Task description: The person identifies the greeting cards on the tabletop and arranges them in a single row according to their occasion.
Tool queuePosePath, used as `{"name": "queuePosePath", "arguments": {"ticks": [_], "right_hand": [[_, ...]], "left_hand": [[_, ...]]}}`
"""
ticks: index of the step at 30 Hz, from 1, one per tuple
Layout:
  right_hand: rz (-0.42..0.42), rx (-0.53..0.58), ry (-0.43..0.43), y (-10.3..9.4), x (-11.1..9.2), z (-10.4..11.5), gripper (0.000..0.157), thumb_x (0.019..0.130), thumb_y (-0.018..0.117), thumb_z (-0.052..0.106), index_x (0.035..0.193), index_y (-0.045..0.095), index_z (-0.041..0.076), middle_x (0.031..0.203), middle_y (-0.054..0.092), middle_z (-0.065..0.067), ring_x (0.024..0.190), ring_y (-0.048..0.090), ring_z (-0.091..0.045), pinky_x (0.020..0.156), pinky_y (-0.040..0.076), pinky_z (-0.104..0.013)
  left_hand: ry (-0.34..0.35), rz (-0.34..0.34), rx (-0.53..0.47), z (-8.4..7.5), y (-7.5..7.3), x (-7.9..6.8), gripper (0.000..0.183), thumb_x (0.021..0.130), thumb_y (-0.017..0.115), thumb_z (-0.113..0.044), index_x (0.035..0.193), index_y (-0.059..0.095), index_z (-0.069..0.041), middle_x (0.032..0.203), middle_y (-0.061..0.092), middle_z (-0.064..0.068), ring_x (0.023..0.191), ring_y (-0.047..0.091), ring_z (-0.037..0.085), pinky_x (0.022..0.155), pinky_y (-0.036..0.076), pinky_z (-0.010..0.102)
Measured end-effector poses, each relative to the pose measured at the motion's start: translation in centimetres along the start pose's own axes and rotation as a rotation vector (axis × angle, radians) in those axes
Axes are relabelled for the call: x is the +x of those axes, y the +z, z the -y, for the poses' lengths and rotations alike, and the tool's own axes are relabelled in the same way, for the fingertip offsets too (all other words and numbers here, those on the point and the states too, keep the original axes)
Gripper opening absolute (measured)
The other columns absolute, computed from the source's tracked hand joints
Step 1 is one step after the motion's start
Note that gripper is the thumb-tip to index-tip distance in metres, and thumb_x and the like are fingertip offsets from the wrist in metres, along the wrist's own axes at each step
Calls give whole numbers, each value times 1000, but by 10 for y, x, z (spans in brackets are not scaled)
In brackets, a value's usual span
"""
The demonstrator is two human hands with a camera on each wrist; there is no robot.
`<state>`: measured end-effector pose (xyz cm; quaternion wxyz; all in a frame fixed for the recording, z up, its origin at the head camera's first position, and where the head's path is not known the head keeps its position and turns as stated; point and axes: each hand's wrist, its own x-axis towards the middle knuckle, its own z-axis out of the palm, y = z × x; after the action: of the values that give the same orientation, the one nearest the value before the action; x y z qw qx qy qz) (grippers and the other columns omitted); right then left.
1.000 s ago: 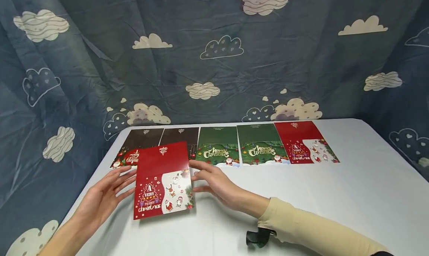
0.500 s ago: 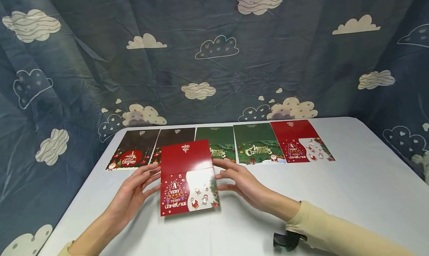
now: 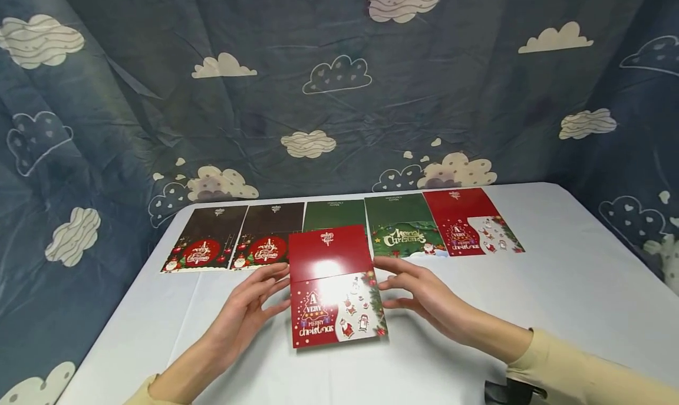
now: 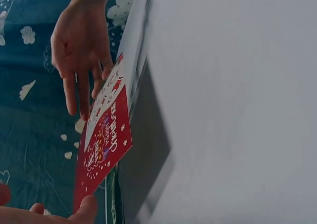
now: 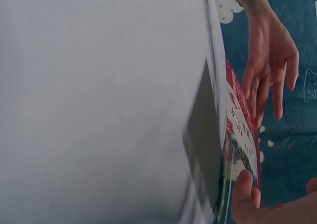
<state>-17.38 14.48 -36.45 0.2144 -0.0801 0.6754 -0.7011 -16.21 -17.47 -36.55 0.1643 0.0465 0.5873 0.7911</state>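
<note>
An unfolded red Christmas card (image 3: pixel 329 308), with a white panel of small figures, is held up off the white table, tilted towards me; its shadow falls below it in the left wrist view. At its left edge my left hand (image 3: pixel 246 310) touches it with extended, spread fingertips. My right hand (image 3: pixel 435 299) presses the opposite edge in the same manner, so the card is carried between the two hands. In the left wrist view the right hand (image 4: pixel 84 40) has nearly straight fingers beside the card (image 4: pixel 106 130). Neither hand curls round it.
Along the table's far side lies a row of flat cards: a black card (image 3: pixel 196 240), another black card (image 3: pixel 267 240), a green card (image 3: pixel 334 211) partly covered by the held one, a second green card (image 3: pixel 403 228) and a red card (image 3: pixel 472 222). A cloud-patterned cloth (image 3: pixel 339 122) hangs behind.
Both hands have carried the red card rightwards, from over the left black cards to in front of the first green one. The head view has shifted slightly right.
</note>
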Motion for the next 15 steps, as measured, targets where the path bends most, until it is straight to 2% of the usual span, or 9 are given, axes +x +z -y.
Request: {"name": "queuePosePath", "arguments": {"ticks": [7, 15], "right_hand": [[-47, -45, -9, -25, -13, 2, 53, 101, 51, 17, 150, 37, 5, 156, 30, -13, 126, 44, -35, 94, 51, -42], [-88, -119, -78, -59, -21, 8, 49, 105, 42, 17, 151, 34, 2, 153, 32, -19, 118, 52, -33, 90, 53, -39]], "left_hand": [[2, 63, -31, 5, 21, 15, 48, 102, 43, -13, 146, 33, 2, 152, 31, 17, 141, 30, 33, 109, 34, 53], [26, 101, -74, 14, 50, 37, 48, 100, 45, -10, 146, 35, 1, 148, 33, 18, 138, 32, 33, 106, 38, 54]]}}
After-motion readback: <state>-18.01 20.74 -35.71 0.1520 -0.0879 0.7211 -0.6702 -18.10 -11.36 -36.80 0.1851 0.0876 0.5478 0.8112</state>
